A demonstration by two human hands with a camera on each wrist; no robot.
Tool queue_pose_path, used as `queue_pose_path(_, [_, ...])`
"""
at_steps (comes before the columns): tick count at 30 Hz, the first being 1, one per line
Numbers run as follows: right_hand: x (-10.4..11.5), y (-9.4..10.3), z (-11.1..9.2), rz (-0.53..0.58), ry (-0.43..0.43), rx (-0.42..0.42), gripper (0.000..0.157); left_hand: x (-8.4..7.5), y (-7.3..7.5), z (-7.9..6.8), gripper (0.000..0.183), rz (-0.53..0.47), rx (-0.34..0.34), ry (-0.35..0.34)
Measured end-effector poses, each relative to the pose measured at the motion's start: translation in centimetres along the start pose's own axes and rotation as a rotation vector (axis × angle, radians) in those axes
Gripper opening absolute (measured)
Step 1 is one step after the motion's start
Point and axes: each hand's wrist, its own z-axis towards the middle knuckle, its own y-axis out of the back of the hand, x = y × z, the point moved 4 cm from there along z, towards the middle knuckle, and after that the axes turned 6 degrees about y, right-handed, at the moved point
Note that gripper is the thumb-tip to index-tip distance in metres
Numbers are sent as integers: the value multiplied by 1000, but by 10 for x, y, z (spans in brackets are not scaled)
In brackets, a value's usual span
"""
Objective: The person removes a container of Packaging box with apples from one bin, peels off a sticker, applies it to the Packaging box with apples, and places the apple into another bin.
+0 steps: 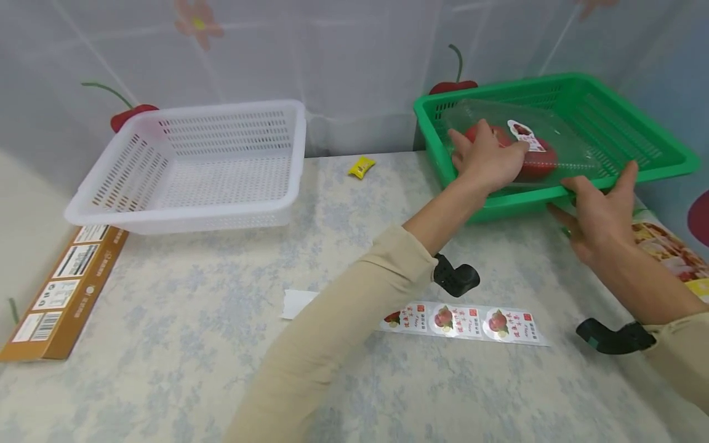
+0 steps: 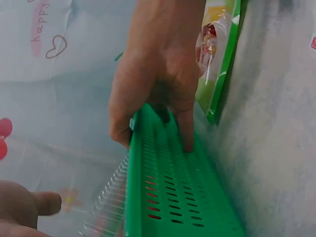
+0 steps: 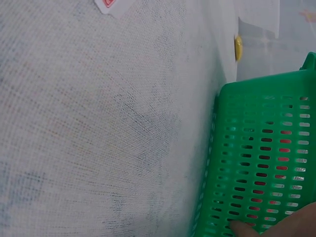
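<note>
Inside the green basket [image 1: 642, 141] at the right lies a clear plastic box [image 1: 570, 144] with red round fruit [image 1: 540, 163] in it and a label [image 1: 526, 135] on its lid. My left hand [image 1: 493, 157] rests over the left part of the box, fingers spread. Its thumb [image 2: 47, 203] shows at the lower left of the left wrist view. With my right hand [image 1: 600, 212] I grip the basket's near rim, thumb on top and fingers below. Part of that hand [image 3: 296, 224] touches the slotted wall in the right wrist view.
A white basket [image 1: 232, 218] stands at the left, beside a brown carton [image 1: 83, 277]. At the table's back edge lies a small yellow packet [image 1: 362, 167]. A strip of fruit stickers [image 1: 482, 323] passes under my left forearm. A printed food bag [image 1: 670, 246] lies at the right.
</note>
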Motion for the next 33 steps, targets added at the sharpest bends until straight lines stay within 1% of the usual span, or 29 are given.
queue_pose_path(1, [0, 0, 0, -5, 1, 0, 104, -1, 0, 0, 71, 71, -12, -4])
queue_pose_path(2, [0, -1, -1, -10, 2, -3, 104, -2, -1, -1, 74, 119, -18, -6])
queue_pose_path(4, [1, -2, -1, -14, 2, -4, 104, -3, -1, -1, 77, 171, -30, 1])
queue_pose_path(6, [0, -3, -1, -22, 1, -4, 103, -3, 0, -1, 77, 194, -32, -3])
queue_pose_path(11, [0, -4, -1, -26, 2, 8, 102, -3, 0, 0, 80, 224, 8, -29])
queue_pose_path(18, [1, -5, -3, -25, 5, 12, 102, -3, 0, -1, 88, 229, -17, -42])
queue_pose_path(22, [1, -4, -3, -29, 11, 8, 102, -4, 1, 0, 84, 171, 3, -26])
queue_pose_path(26, [0, -3, -3, -33, 19, 12, 101, -3, 6, 1, 79, 45, 56, 27])
queue_pose_path(29, [0, -1, -3, -35, 26, 19, 100, -5, 9, -1, 80, -39, 98, 55])
queue_pose_path(31, [0, 0, -2, -38, 26, 20, 99, -6, 12, -3, 79, -125, 126, 74])
queue_pose_path(33, [1, 1, -1, -39, 31, 19, 98, -7, 16, -6, 79, -236, 162, 90])
